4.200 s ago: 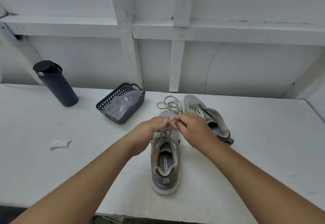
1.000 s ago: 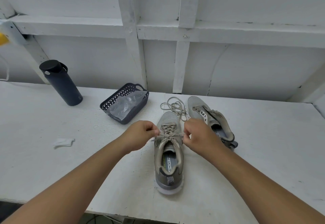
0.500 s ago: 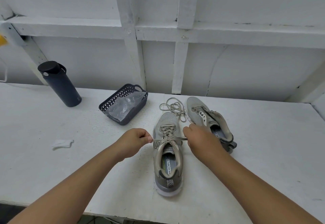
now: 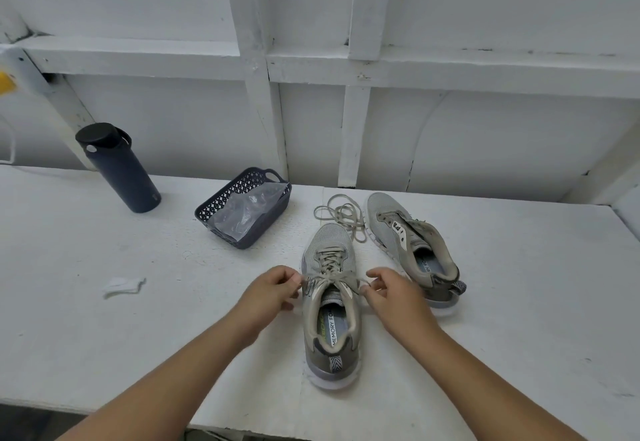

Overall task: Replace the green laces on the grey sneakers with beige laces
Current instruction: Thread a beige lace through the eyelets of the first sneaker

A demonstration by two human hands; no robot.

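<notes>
1. While it sits near the middle of the white table (image 4: 502,302), the near grey sneaker (image 4: 330,322) points its toe at the far wall and has a beige lace (image 4: 329,265) crossed through its holes.
2. On the left side of that shoe, the left hand (image 4: 273,293) curls its fingers and pinches one lace end.
3. On the right side, the right hand (image 4: 391,293) pinches the other lace end with thumb and finger, while its other fingers are loosely spread.
4. Just right and farther back, the second grey sneaker (image 4: 410,246) leans on its side with no lace.
5. Between the two toes lies a loose lace (image 4: 341,213) in a heap.
6. Farther left stand a dark basket (image 4: 254,232) holding a clear bag (image 4: 242,213), a dark bottle (image 4: 119,168) and a small white scrap (image 4: 123,286).
</notes>
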